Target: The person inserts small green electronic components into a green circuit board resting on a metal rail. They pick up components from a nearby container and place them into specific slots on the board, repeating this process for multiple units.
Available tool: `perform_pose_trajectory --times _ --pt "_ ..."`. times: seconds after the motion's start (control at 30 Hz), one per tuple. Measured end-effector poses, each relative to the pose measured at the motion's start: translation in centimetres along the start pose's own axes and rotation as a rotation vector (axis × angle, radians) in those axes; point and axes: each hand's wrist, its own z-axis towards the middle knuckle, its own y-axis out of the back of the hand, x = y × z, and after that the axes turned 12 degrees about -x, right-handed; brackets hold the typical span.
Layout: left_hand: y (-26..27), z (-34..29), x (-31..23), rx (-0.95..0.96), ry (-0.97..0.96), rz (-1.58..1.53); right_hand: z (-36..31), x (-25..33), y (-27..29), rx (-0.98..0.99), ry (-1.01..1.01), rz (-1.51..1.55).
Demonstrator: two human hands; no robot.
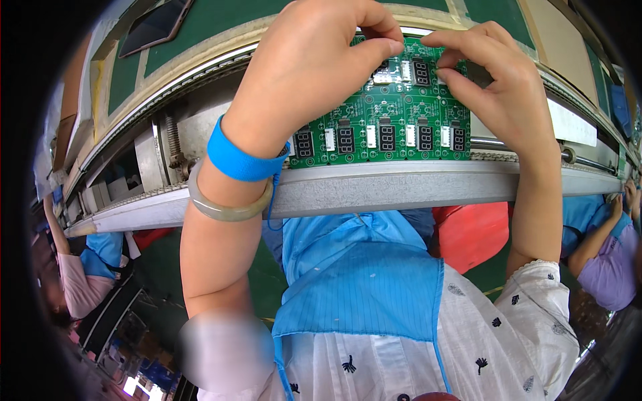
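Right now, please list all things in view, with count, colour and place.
circuit-board panel: one, green, beneath both hands
digit displays: at least six, black, on the panel
connectors: at least five, white, beside displays
metal rail: one, silver-grey, below the panel
phone: one, dark, upper left
seat-like object: one, red, below the rail
co-workers: two or more, pink and purple tops, both edges
apron: one, blue, person's front
shirt: one, white, under apron
wrist strap: one, blue, left wrist
bangle: one, pale grey-green, left forearm
left hand: one, bare, over panel's upper middle
right hand: one, bare, over panel's upper right
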Motion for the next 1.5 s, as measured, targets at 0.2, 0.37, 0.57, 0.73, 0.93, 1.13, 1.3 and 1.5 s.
perform_pose_trajectory --times 0.2,0.37,0.57,0.73,0.93,1.13,1.3,1.5 --pt "-1.0 0.0 1.5 0.023 -0.015 0.017 -0.2 0.0 0.2 -0.002 -0.033 0.009" --pt "-0.7 0.1 -1.2 0.044 -0.084 0.171 0.7 1.1 0.8 -0.044 -0.058 -0.049" --pt "-1.3 0.2 -0.2 0.058 -0.147 0.246 0.1 -0.7 0.2 -0.170 -0.019 0.067" --pt "-1.6 0.0 -0.8 0.046 -0.201 0.318 0.0 -0.9 0.6 -0.155 0.013 -0.010" --pt "-1.7 0.1 -1.4 0.076 -0.219 0.396 -0.1 -0.7 0.6 -0.196 0.023 0.054" --pt "-1.7 0.1 -2.1 0.074 -0.322 0.538 -0.3 -1.3 0.4 -0.265 0.066 0.100" --pt "-2.0 -0.2 -0.7 0.035 -0.425 0.513 -0.2 -1.2 0.5 -0.241 0.030 0.075" --pt "-2.1 -0.2 -0.6 0.040 -0.450 0.513 -0.2 -1.1 0.5 -0.237 0.011 0.065"
